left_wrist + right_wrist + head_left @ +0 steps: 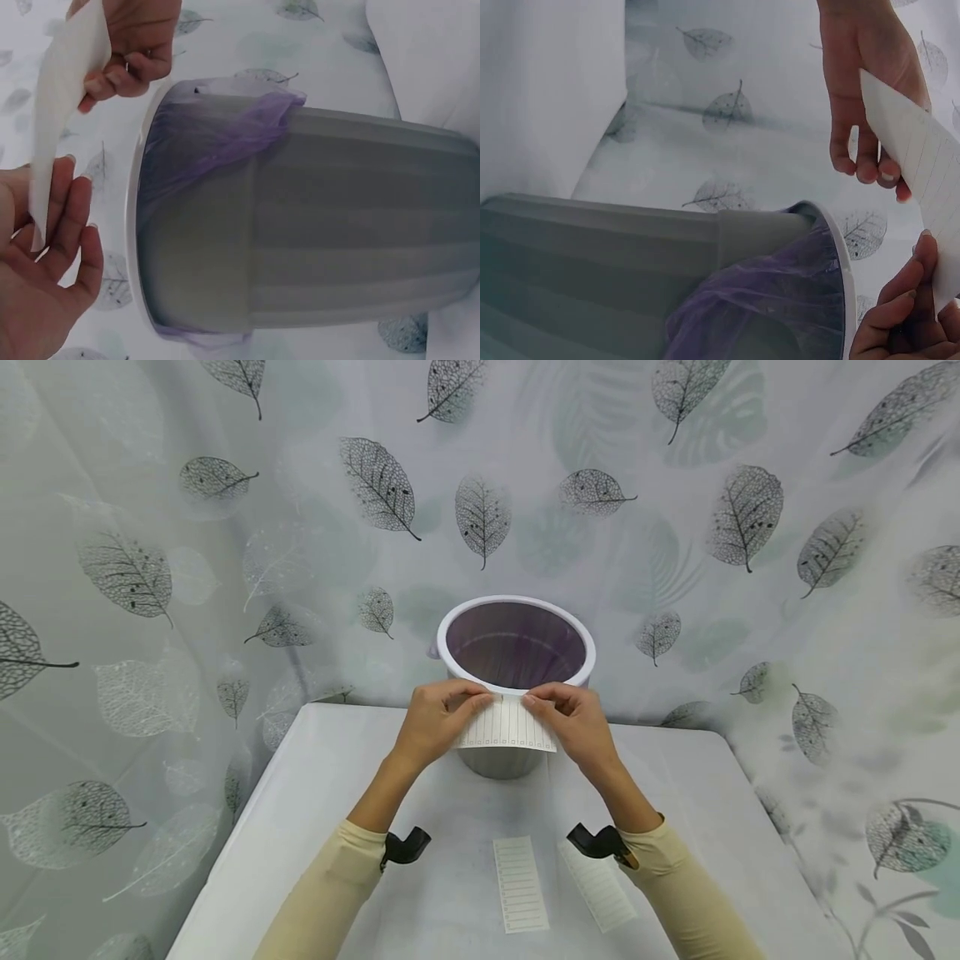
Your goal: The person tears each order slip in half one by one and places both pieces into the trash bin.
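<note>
Both hands hold a cream checklist sheet [507,727] printed with ruled lines and small boxes. My left hand [437,720] pinches its upper left part between thumb and fingers. On the upper right, my right hand [576,723] pinches it the same way, and the two thumbs lie close together. In the head view the sheet overlaps the front of a grey bin [501,765] with a white rim [517,601]. A purple bag [225,139] lines the bin and folds out over its rim. The right wrist view shows the sheet [919,154] bent, its lower fingers behind it.
Two similar checklist strips lie on the white table, one straight [521,887] and one slanted [598,887], near the right forearm. A curtain with leaf prints [483,518] hangs behind and at both sides. Black camera mounts [407,845] sit on the wrists.
</note>
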A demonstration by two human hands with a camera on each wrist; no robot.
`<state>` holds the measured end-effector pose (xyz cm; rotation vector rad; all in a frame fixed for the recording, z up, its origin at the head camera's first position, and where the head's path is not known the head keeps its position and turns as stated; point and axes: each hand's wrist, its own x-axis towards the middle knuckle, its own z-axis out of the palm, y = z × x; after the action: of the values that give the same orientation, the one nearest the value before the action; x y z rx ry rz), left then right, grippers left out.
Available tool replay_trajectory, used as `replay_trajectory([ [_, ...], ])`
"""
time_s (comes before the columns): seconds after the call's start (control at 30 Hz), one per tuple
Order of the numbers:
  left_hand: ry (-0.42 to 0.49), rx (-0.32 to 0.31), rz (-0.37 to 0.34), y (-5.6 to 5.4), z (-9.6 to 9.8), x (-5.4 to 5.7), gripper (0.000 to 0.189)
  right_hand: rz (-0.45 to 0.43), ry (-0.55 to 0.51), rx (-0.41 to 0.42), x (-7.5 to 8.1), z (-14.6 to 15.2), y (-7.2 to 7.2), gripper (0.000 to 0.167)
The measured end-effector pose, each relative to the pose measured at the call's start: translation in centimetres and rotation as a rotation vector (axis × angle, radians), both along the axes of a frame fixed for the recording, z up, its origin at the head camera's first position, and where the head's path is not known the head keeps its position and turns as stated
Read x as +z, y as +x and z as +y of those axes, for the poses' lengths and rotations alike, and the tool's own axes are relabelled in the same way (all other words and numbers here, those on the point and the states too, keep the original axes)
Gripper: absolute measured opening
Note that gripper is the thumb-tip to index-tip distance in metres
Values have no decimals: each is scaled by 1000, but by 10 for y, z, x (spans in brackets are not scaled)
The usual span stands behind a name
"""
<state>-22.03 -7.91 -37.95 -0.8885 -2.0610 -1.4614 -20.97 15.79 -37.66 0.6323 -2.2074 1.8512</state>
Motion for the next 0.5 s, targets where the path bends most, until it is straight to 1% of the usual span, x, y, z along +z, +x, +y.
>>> replay_trajectory([
  [0.13,-27,7,-39,2,-2,2,8,47,16,-12,1,0,-2,10],
  [0.2,-37,8,-39,2,-3,3,8,73,22,-22,1,-1,-2,9],
  [0.3,-44,12,-7,2,-2,2,8,125,32,-33,0,0,-2,8],
  [0.4,-39,22,48,1,0,1,8,163,56,-57,10,-5,8,8],
  [0.5,-31,32,82,0,1,0,8,177,71,-85,21,-10,19,6],
])
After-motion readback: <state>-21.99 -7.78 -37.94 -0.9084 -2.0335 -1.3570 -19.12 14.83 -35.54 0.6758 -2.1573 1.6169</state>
